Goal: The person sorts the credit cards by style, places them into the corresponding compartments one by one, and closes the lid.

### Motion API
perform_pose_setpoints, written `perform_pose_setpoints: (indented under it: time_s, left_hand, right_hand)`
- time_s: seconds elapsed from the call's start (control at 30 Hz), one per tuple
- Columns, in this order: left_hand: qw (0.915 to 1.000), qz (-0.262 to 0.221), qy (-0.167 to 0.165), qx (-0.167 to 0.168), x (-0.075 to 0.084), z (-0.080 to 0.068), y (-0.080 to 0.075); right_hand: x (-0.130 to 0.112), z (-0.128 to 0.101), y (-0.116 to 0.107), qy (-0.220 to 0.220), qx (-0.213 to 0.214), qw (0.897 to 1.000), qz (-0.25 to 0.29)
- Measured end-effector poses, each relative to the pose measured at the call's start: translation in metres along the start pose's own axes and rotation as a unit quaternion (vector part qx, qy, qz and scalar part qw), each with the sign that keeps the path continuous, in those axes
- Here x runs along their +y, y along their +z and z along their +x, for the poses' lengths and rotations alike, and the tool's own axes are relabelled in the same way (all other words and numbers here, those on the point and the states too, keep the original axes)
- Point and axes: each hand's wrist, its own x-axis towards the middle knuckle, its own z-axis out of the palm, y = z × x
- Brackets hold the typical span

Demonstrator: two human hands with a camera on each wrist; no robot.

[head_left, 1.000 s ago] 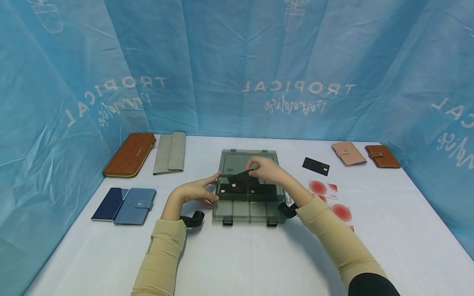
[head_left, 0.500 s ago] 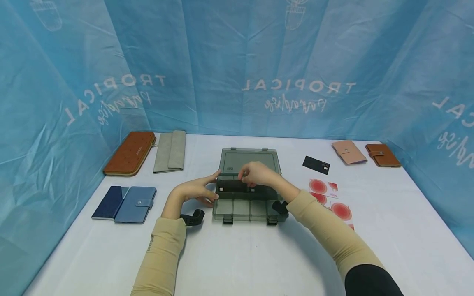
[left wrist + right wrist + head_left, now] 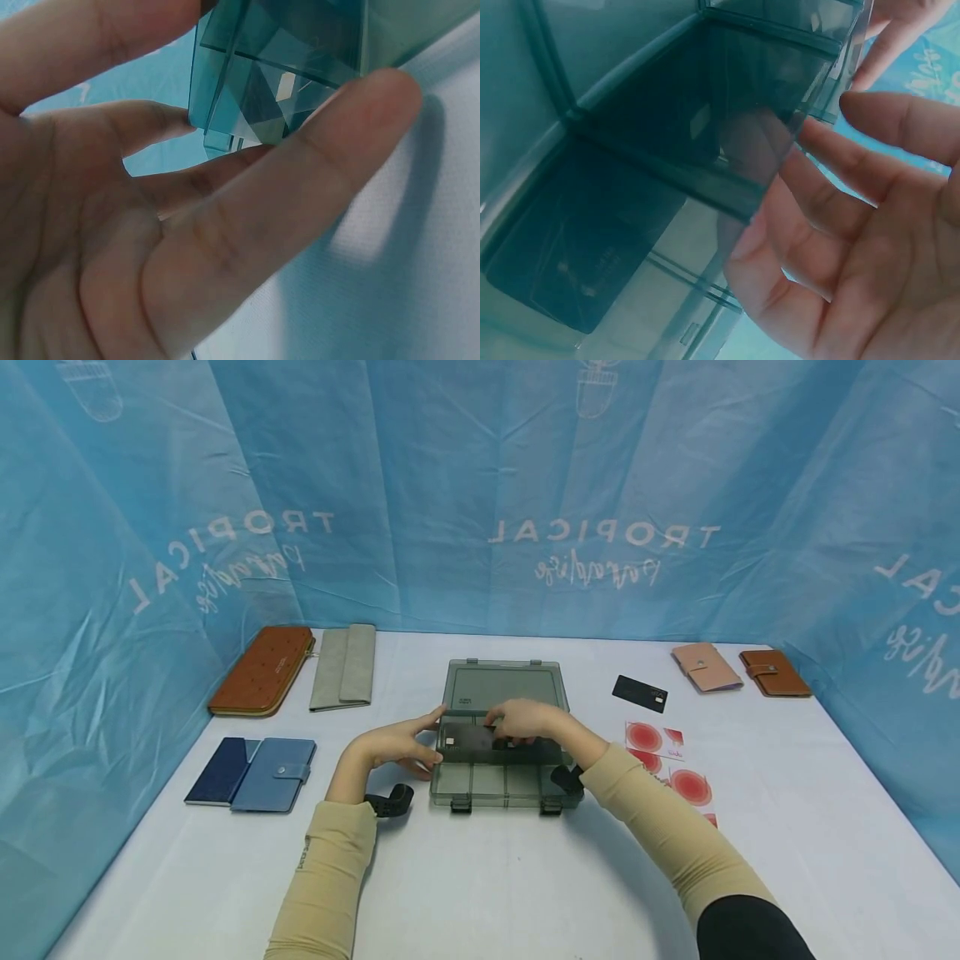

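Black card [image 3: 471,740] sits low in the back-left compartment of the smoked plastic organiser box [image 3: 506,783], right at the middle of the table [image 3: 525,877]. Right hand [image 3: 525,720] has it at the right-hand edge: in the right wrist view the fingers [image 3: 832,202] curl behind the card [image 3: 705,120] and the thumb closes on the front, so a pinch grip on the edge, card tilted and apparently not yet lying flat on the compartment floor

Handling judgement: thin, stiff, light, glossy faces, so likely slippery. Best held by the edges or a corner, not the flat faces; once flat in the compartment it would be hard to lift except by tipping one edge against a divider. Not fragile, but it could flex or scratch

Left hand [image 3: 390,750] braces the box at its left wall, fingers straight and spread, thumb on one side of the corner [image 3: 247,97] and fingers on the other, steadying rather than gripping. Box lid [image 3: 504,687] lies open behind. Another dark card [image 3: 525,748] already lies in the neighbouring compartment

Further out: a loose black card [image 3: 640,693] and red-patterned cards [image 3: 656,742] to the right, pink wallet [image 3: 707,668] and brown wallet [image 3: 775,675] at far right; tan wallet [image 3: 262,672], grey wallet [image 3: 343,668] and blue wallets [image 3: 253,765] on the left
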Motion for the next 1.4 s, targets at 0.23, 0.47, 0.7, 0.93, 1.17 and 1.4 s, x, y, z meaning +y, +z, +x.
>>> perform_pose_setpoints:
  time_s: [0.23,0.47,0.7,0.93,1.17,1.4]
  left_hand:
    - [1.0000,0.002,-0.004,0.002,0.001,0.000,0.001]
    - [0.9998,0.015,-0.006,0.010,0.003,-0.003,0.002]
    - [0.9997,0.021,-0.007,0.013,0.003,-0.004,0.001]
    - [0.9998,0.015,-0.007,0.012,0.002,-0.004,0.001]
    - [0.9998,0.019,-0.006,0.010,0.001,-0.003,0.002]
    - [0.9997,0.019,-0.007,0.012,0.002,-0.003,0.002]
  right_hand:
    - [0.010,-0.010,-0.006,-0.040,0.007,0.998,0.040]
    - [0.038,-0.029,-0.030,-0.080,0.112,0.982,0.133]
    - [0.081,-0.032,-0.043,-0.067,0.222,0.958,0.170]
    - [0.127,-0.025,-0.044,0.008,0.276,0.956,0.096]
    - [0.162,-0.021,-0.048,0.094,0.262,0.960,0.003]
    - [0.177,-0.025,-0.054,0.165,0.213,0.963,-0.023]
